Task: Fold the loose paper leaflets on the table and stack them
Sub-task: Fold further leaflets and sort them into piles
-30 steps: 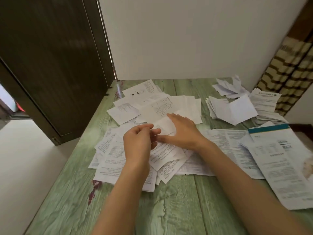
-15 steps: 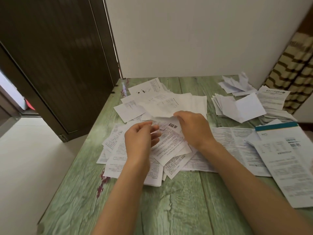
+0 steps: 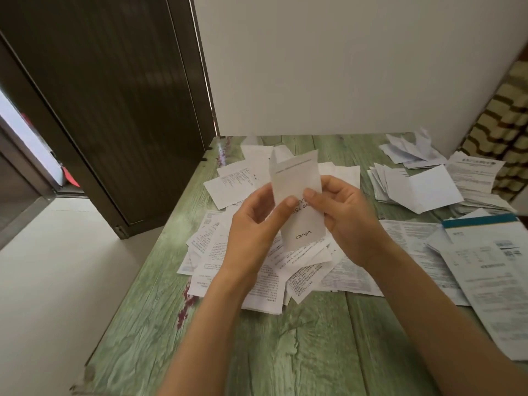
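Our left hand [image 3: 254, 224] and right hand [image 3: 350, 221] have lifted a narrow white paper leaflet [image 3: 295, 172] above the printed leaflet pile [image 3: 303, 264] on the green wooden worktop [image 3: 285, 352]; both hands' fingers [image 3: 310, 195] pinch its edges.

Soft daylight from left — slight blur, wide-angle warping.

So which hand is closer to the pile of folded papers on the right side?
The right hand. It is left of the folded pile, pinching the leaflet. The left hand pinches the leaflet's other side, farther away.
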### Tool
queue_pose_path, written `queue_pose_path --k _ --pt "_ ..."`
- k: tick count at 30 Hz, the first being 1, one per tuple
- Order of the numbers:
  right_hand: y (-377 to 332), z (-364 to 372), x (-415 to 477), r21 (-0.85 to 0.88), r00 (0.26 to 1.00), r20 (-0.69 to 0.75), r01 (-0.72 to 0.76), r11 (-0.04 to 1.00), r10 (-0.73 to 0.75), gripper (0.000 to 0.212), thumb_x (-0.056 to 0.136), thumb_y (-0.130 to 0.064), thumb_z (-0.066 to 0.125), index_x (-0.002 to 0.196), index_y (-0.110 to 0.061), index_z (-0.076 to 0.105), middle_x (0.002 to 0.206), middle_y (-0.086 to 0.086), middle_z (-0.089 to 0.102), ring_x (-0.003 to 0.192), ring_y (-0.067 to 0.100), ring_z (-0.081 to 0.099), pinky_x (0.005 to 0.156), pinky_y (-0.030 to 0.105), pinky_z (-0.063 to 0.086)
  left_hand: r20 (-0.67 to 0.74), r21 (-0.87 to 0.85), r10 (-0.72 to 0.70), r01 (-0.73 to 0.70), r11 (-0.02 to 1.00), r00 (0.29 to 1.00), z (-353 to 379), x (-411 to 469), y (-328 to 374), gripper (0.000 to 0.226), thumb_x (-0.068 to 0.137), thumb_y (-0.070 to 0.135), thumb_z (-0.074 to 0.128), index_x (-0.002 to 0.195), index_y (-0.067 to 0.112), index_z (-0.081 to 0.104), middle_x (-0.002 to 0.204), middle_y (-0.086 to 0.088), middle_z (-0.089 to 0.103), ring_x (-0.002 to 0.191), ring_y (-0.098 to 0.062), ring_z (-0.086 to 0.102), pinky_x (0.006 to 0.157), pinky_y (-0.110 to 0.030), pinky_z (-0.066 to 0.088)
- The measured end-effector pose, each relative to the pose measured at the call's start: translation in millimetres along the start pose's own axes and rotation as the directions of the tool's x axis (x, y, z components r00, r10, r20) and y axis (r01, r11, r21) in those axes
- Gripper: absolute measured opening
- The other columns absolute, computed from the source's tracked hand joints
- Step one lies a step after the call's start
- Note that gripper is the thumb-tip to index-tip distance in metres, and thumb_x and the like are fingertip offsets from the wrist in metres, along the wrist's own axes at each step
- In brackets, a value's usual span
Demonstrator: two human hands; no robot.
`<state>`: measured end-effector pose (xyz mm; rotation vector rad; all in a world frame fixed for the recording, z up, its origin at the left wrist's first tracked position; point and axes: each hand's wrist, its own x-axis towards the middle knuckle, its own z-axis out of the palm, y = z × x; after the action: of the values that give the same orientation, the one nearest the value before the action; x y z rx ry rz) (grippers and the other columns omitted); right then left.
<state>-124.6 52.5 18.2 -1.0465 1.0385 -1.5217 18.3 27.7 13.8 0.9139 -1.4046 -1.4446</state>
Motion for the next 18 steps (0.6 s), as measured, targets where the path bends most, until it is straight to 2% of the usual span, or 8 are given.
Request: queue_pose_path --k 2,4,8,10,12,14,16,18 --pt "3 3 -1 -0.002 0.998 0.05 -0.027 1.0 0.027 0.019 0.084 -0.009 0.057 0.101 -0.01 0.064 0.097 0.008 0.071 0.09 0.021 0.067 0.083 0.036 0.056 -0.054 -0.021 0.0 -0.001 1.0 0.999 1 -1 -1 0.019 0.084 0.023 0.064 0.103 0.018 0.067 0.09 0.009 0.074 0.082 -0.003 0.068 0.063 -0.01 0.05" --pt "6 6 -2 -0.033 0.998 0.062 -0.029 0.999 0.031 0.019 0.089 -0.003 0.053 0.103 -0.008 0.065 0.1 0.011 0.071 0.092 0.022 0.067 0.083 0.034 0.056 -0.109 -0.017 0.002 -0.004 1.0 0.994 2 -1 -5 0.007 0.088 0.02 0.06 0.091 0.019 0.067 0.078 0.011 0.073 0.073 -0.002 0.068 0.061 -0.013 0.052" --pt "6 2 2 -0.285 0.981 -0.136 0.094 0.954 -0.138 0.017 0.088 -0.005 0.059 0.1 -0.015 0.068 0.095 0.002 0.069 0.086 0.008 0.062 0.073 0.016 0.05 -0.19 -0.076 -0.014 0.0 0.997 0.982 -3 3 -7 0.009 0.091 0.021 0.057 0.091 0.019 0.066 0.086 0.008 0.073 0.079 -0.004 0.068 0.071 -0.021 0.055" --pt "4 -3 5 -0.31 0.975 -0.171 0.081 0.947 -0.139 0.017 0.09 -0.013 0.06 0.105 -0.019 0.066 0.098 -0.006 0.067 0.086 -0.001 0.061 0.075 0.014 0.048 -0.157 -0.161 -0.037 0.011 0.987 0.987 -6 4 -4 0.009 0.091 0.02 0.056 0.093 0.019 0.065 0.086 0.008 0.074 0.08 -0.006 0.069 0.074 -0.024 0.056" --pt "4 -4 6 -0.236 0.995 -0.097 0.006 0.972 -0.029 0.023 0.091 -0.031 0.057 0.112 -0.022 0.061 0.108 -0.005 0.067 0.097 0.002 0.063 0.084 0.02 0.05 -0.11 -0.236 -0.059 0.031 0.971 0.992 -8 4 -2 0.011 0.092 0.018 0.053 0.095 0.018 0.063 0.085 0.008 0.074 0.078 -0.005 0.069 0.073 -0.025 0.058" --pt "7 -3 6 -0.206 0.998 0.021 -0.055 0.977 0.061 0.042 0.087 -0.047 0.055 0.121 -0.021 0.055 0.118 0.0 0.066 0.108 0.013 0.062 0.092 0.029 0.051 -0.082 -0.27 -0.083 0.058 0.961 0.993 -8 4 -2 0.012 0.092 0.018 0.052 0.096 0.018 0.063 0.085 0.007 0.074 0.079 -0.006 0.069 0.075 -0.027 0.058" --pt "8 1 3 -0.21 0.989 0.107 -0.077 0.975 0.102 0.053 0.084 -0.046 0.056 0.129 -0.018 0.05 0.12 0.002 0.066 0.108 0.017 0.064 0.092 0.033 0.052 -0.056 -0.268 -0.089 0.071 0.961 0.994 -8 4 -3 0.014 0.092 0.019 0.052 0.1 0.017 0.064 0.089 0.005 0.074 0.082 -0.009 0.069 0.077 -0.028 0.057" --pt "9 6 -1 -0.199 0.984 0.137 -0.084 0.976 0.112 0.043 0.088 -0.026 0.064 0.127 -0.012 0.053 0.114 0.005 0.069 0.103 0.019 0.067 0.087 0.033 0.055 -0.043 -0.251 -0.081 0.067 0.966 0.996 -7 3 -3 0.016 0.092 0.019 0.053 0.103 0.017 0.064 0.092 0.003 0.074 0.083 -0.011 0.069 0.074 -0.027 0.057"
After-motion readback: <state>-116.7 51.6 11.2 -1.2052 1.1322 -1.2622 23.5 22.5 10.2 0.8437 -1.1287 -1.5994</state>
